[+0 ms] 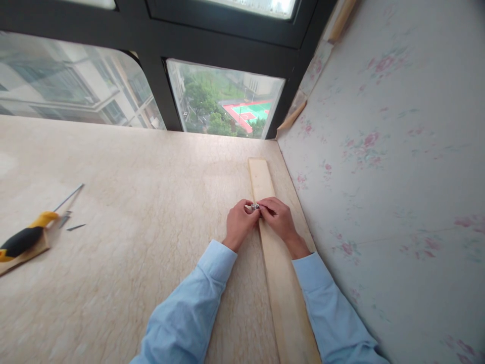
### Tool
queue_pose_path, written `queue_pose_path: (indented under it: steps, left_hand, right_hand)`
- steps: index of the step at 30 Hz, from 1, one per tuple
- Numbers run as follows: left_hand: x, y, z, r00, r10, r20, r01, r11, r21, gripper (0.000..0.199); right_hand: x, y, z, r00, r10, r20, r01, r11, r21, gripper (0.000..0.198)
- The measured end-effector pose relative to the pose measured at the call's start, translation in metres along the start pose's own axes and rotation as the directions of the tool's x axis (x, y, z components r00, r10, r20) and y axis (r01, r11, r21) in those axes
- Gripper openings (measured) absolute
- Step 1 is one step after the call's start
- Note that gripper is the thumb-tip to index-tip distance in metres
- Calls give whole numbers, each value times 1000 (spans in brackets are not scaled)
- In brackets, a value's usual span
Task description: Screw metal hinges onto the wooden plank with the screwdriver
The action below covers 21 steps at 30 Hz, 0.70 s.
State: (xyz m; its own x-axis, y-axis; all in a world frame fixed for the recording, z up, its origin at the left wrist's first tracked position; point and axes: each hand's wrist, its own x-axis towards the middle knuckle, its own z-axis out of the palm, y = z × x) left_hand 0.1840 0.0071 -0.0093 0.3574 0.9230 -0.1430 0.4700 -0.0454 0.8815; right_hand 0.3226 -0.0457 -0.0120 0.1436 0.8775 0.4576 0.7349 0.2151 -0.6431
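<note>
My left hand (243, 220) and my right hand (278, 216) meet over a long pale wooden board (261, 177). Between their fingertips is a small shiny metal piece (255, 207), too small and too covered to name. Both hands are closed in a pinch around it, the left from its left side and the right from its right. The board lies flat on the marble-like surface, running from the near edge toward the window. Part of the board is hidden beneath my right hand and sleeve.
At far left a yellow and black screwdriver (28, 237) rests on a small wooden piece (41, 246). Thin dark metal slivers (76, 227) lie beside it. A wall with flowered paper (379, 167) rises close on the right, and a dark-framed window (223, 45) stands at the back.
</note>
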Motion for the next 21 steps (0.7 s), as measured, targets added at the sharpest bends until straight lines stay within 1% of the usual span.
queue_pose_path:
  steps: [10,17,21]
  left_hand:
    - [0,-1,0,1000,7,7,-7,1000,-11,20]
    - [0,-1,-1,1000,-5,11,6,1000,-19,23]
    - [1,-2,0,1000,-1,14,1,1000,-22,25]
  right_hand:
    - [0,3,1,1000,-4,-7,4,1000,18,21]
    - [-2,7,3,997,73,-13,-72,996,43,26]
    - [-3,7,3,997,73,-9,-73,996,55,26]
